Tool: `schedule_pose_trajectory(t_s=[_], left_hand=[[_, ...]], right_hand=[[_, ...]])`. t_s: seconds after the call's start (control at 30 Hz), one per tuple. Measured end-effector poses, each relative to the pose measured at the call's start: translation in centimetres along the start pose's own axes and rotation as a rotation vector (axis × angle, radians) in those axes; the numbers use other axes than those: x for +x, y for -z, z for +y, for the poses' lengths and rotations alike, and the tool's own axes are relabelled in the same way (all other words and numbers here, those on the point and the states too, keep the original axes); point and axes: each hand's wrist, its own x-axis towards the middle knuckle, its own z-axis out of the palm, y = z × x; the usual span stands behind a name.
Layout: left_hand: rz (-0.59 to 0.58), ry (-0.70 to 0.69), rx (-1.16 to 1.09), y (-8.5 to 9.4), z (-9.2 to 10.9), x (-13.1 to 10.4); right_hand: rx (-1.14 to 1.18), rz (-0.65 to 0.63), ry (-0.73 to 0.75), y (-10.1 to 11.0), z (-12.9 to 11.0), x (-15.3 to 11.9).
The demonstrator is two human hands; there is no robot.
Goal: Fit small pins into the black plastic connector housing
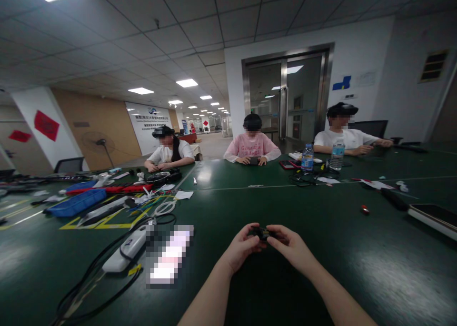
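Between both my hands is a small dark object (263,233) with a few yellowish marks; its exact kind is too small to tell. My left hand (244,244) pinches its left side with thumb and fingers. On the other side, the thumb and fingers of my right hand (288,242) close around its right end. The fingers cover part of it. Both hands are held close together above the dark green table (221,212), in front of my body.
On the left are a white power strip (130,247) with black cables, a blurred-out bright rectangle (171,254) and a blue tray (76,203). Two water bottles (307,158) stand ahead to the right. A small red object (364,210) lies right. Three people wearing headsets sit across the table.
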Motion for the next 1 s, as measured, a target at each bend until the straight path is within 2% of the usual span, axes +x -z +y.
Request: schedule_pose_trajectory(t_s=[0.3,0.57,1.0], left_hand=[[-0.006,-0.017,0.036,-0.10,-0.04,-0.02],[0.014,-0.021,0.019,-0.19,-0.13,0.08],[0.006,-0.020,0.022,-0.11,-0.12,0.07]], right_hand=[[-0.023,-0.006,-0.017,0.22,0.13,0.00],[-0.016,-0.031,0.100,-0.05,0.39,0.24],[-0.024,-0.029,0.080,-0.09,0.35,0.23]])
